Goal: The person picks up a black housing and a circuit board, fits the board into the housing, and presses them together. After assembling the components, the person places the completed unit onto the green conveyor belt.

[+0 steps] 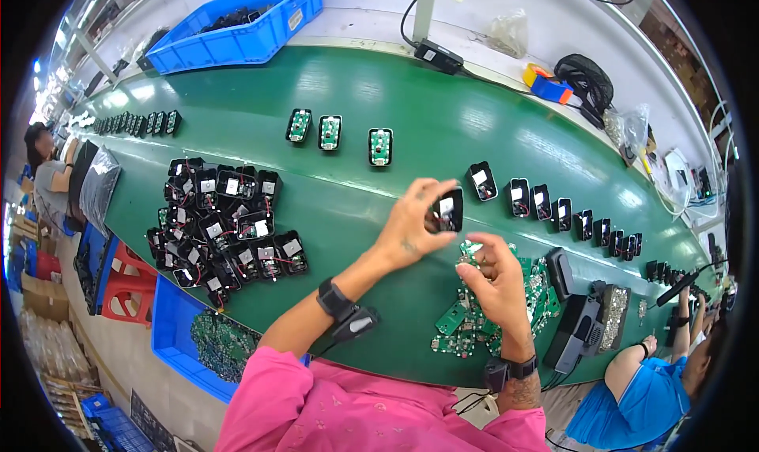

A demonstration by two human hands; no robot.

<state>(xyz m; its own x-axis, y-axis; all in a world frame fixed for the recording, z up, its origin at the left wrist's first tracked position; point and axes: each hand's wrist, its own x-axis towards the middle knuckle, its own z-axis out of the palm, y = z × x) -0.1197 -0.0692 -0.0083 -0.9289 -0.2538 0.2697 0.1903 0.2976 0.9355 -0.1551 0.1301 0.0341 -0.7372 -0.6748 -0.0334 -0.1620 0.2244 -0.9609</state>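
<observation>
My left hand grips a small black plastic housing between thumb and fingers, its open side showing a pale part inside. Just right of it, my right hand is curled with a small green circuit board between thumb and index finger. Below and around that hand lies a loose pile of green circuit boards. Ahead of my hands, several housings fitted with green boards stand apart. A row of black housings with pale parts inside runs off to the right.
On the left, many wired black housings are heaped. A blue crate stands at the back; a blue bin of boards sits below the table's edge. A black radio-like device lies right. Other people sit at both ends.
</observation>
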